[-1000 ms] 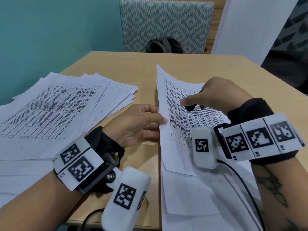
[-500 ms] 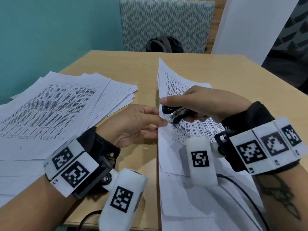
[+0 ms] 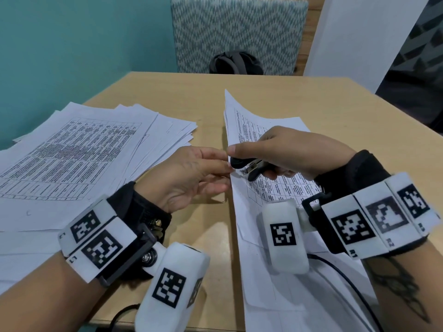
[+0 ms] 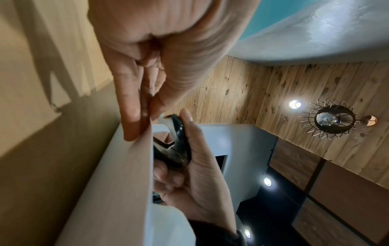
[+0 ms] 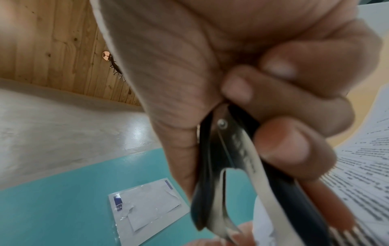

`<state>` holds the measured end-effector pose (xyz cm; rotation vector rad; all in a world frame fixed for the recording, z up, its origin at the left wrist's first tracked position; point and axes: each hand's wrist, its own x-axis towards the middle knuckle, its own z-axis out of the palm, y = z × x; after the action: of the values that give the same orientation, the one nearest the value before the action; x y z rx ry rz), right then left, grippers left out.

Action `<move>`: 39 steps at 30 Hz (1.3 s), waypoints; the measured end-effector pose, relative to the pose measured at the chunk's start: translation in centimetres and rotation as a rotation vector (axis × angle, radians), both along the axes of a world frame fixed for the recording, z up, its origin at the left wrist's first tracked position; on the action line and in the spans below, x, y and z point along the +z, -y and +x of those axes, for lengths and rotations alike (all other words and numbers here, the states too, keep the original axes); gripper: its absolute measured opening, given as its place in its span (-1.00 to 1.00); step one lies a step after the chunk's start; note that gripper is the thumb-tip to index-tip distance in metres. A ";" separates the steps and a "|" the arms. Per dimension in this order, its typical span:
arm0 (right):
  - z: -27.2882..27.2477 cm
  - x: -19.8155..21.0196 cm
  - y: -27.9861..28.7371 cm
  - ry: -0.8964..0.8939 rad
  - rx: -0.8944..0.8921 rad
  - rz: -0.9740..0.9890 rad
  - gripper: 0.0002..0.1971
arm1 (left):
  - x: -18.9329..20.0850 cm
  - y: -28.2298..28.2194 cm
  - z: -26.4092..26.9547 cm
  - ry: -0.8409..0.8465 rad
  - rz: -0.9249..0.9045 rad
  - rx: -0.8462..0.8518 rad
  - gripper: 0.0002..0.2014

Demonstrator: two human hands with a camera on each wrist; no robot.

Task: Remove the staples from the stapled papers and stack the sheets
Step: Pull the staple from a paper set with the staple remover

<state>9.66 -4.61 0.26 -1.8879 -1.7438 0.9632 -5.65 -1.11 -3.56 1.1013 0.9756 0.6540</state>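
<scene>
A stapled set of printed sheets [image 3: 242, 130] lies right of centre on the table, its left edge lifted. My left hand [image 3: 223, 174] pinches that edge between thumb and fingers [image 4: 134, 119]. My right hand [image 3: 254, 160] grips a black and metal staple remover [image 3: 242, 164], whose jaws sit at the paper's edge right by the left fingertips. The staple itself is hidden. The remover [image 4: 179, 143] shows in the left wrist view beside the paper [image 4: 118, 183], and up close in the right wrist view [image 5: 231, 166]. A loose, fanned stack of sheets [image 3: 84, 152] lies at the left.
More white sheets [image 3: 299, 307] lie under the stapled set toward the table's front edge. A black cable [image 3: 347, 279] runs from the right wrist. Behind the wooden table [image 3: 335, 111] stands a patterned chair [image 3: 239, 32] with a black bag [image 3: 236, 63].
My right hand took the staple remover off the sheet and brought it left to the edge by my left fingertips. The paper's left edge rose slightly.
</scene>
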 end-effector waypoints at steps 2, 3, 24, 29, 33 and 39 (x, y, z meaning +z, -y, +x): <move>0.1 -0.1 0.1 0.029 -0.010 0.017 -0.58 | 0.0 0.1 0.0 0.004 -0.010 -0.006 -0.80; 0.1 -0.1 0.2 0.032 -0.011 0.022 -0.58 | 0.1 0.1 0.0 0.009 -0.017 -0.007 -0.79; -0.1 -0.5 0.0 0.069 -0.037 0.077 -0.55 | 0.1 -0.1 -0.2 0.099 -0.097 -0.012 -0.85; -0.2 -0.6 0.1 0.049 -0.040 0.098 -0.62 | 0.1 0.0 -0.1 0.094 -0.081 -0.007 -0.83; -0.2 -0.6 0.2 -0.003 -0.022 0.101 -0.66 | 0.0 0.0 0.0 0.089 -0.074 0.005 -0.84; 0.6 -0.6 -0.6 -0.003 0.001 0.045 -0.30 | 0.4 0.2 -0.3 0.054 -0.035 -0.125 -0.57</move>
<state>10.31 -4.05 -0.35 -1.8567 -1.7495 0.9188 -5.94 -1.28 -3.21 1.0991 0.8618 0.5607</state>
